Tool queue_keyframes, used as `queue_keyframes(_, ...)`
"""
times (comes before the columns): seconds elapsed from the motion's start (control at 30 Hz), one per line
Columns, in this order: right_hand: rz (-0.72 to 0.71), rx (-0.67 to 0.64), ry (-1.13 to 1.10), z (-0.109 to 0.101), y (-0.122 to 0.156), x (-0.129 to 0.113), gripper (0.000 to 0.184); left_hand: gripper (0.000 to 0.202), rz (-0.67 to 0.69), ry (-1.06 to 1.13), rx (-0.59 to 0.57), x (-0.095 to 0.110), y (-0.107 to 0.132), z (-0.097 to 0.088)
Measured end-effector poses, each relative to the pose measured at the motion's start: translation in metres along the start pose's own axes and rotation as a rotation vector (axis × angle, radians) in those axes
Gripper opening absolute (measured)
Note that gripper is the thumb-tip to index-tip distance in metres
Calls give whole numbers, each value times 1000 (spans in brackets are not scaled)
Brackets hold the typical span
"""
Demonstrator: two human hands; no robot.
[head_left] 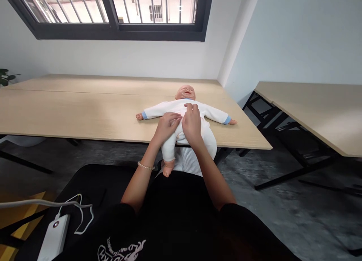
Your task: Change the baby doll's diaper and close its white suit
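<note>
A baby doll (pixel 186 92) lies on its back at the table's front edge, arms spread wide and legs hanging over the edge. It wears a white outfit (pixel 215 113) with blue collar and cuffs. My left hand (pixel 167 126) rests at the doll's belly, its thumb and fingertips drawn together on the cloth. Close beside it, my right hand (pixel 192 122) has its fingers curled over the outfit at the chest and belly. The fingertips of my right hand are partly hidden behind the hand. One bare doll foot (pixel 168 168) shows below the table edge.
The doll lies on a long light wood table (pixel 85 110) against the wall under a barred window (pixel 118 31). A second table (pixel 319 110) stands to the right. On a black chair (pixel 93 185) at my left lies a white power bank (pixel 55 236) with a cable.
</note>
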State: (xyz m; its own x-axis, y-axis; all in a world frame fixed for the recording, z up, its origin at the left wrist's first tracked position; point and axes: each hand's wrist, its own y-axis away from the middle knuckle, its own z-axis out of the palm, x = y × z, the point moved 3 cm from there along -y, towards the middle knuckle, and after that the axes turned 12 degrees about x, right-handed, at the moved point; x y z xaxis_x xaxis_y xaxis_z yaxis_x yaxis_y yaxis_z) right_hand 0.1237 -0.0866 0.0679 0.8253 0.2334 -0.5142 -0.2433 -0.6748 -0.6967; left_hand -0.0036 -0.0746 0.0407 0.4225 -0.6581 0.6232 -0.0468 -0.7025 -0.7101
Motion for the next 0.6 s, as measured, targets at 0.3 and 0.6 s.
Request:
queue_keyframes(0.3, -57, -185, -110, -24, 2, 58, 49, 44, 5, -335, -209, 34, 8, 14)
queue_keyframes(0.6, -131, -393, 98, -28, 12, 35, 55, 57, -69, -292, -298, 25, 5, 17)
